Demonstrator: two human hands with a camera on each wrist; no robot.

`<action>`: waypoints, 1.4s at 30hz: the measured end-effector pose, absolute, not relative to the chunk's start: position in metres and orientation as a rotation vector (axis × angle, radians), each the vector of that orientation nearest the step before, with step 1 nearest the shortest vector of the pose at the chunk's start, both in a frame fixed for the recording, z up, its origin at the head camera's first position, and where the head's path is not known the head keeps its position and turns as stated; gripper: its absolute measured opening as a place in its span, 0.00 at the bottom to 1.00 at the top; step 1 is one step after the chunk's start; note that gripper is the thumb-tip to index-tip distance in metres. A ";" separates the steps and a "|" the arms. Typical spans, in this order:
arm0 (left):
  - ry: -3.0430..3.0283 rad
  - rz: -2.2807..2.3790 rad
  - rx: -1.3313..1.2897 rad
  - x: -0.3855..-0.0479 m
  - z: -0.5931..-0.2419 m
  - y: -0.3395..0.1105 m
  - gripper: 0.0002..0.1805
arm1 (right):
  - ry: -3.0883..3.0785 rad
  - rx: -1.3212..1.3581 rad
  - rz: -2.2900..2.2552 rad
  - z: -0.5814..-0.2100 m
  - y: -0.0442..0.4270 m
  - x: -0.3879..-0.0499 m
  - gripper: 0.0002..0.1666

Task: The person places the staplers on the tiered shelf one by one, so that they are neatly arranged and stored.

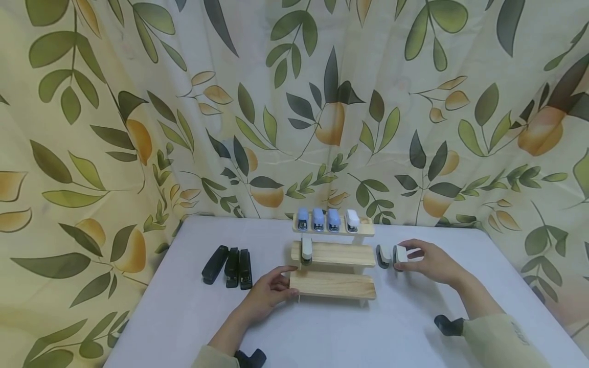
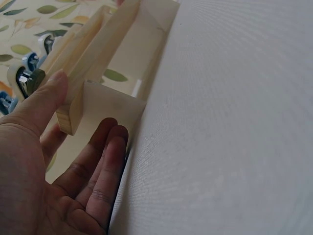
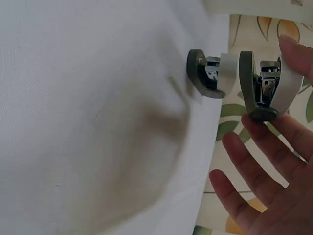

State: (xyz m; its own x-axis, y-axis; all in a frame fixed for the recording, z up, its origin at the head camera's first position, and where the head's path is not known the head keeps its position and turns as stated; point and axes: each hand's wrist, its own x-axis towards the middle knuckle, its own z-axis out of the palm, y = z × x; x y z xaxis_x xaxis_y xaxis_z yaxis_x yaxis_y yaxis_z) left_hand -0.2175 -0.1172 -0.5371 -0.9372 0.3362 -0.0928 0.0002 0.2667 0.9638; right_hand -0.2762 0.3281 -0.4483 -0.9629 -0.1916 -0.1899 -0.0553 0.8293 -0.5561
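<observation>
My right hand (image 1: 430, 261) pinches a small white-and-grey stapler (image 1: 400, 254) between thumb and fingers, to the right of the rack. In the right wrist view that stapler (image 3: 248, 78) appears lifted off the table, its metal part facing the camera. Just left of it, a matching stapler (image 1: 384, 255) stands on the table. My left hand (image 1: 267, 294) grips the left end of the lowest board of a three-tier wooden rack (image 1: 333, 285), thumb on top; the other fingers curl beside its clear support (image 2: 115, 100). One white-and-grey stapler (image 1: 307, 249) sits at the left of the middle board.
On the top board stand three blue staplers (image 1: 318, 218) and a whiter one (image 1: 352, 220) in a row. Three black staplers (image 1: 232, 267) lie on the white table (image 1: 175, 327) left of the rack. A leaf-patterned curtain (image 1: 294, 128) hangs behind the table.
</observation>
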 end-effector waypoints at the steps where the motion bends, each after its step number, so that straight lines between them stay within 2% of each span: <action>1: 2.263 1.719 0.312 -0.217 -0.537 -0.117 0.31 | 2.780 -0.197 -0.830 -0.447 0.327 -0.275 0.47; 28: 2.251 1.725 0.306 -0.218 -0.539 -0.117 0.31 | 2.882 -0.415 -0.883 -0.409 0.295 -0.253 0.43; 42: 2.256 1.725 0.307 -0.218 -0.539 -0.118 0.31 | 2.896 -0.433 -0.881 -0.403 0.281 -0.248 0.45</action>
State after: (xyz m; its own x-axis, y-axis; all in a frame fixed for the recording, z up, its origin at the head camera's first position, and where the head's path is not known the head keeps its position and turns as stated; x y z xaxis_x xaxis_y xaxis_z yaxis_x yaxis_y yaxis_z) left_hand -0.2176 -0.1176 -0.5388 -0.9369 0.3364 -0.0950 -0.0036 0.2626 0.9649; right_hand -0.2481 0.2807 -0.4027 -0.9565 -0.2917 0.0026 -0.2437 0.7944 -0.5564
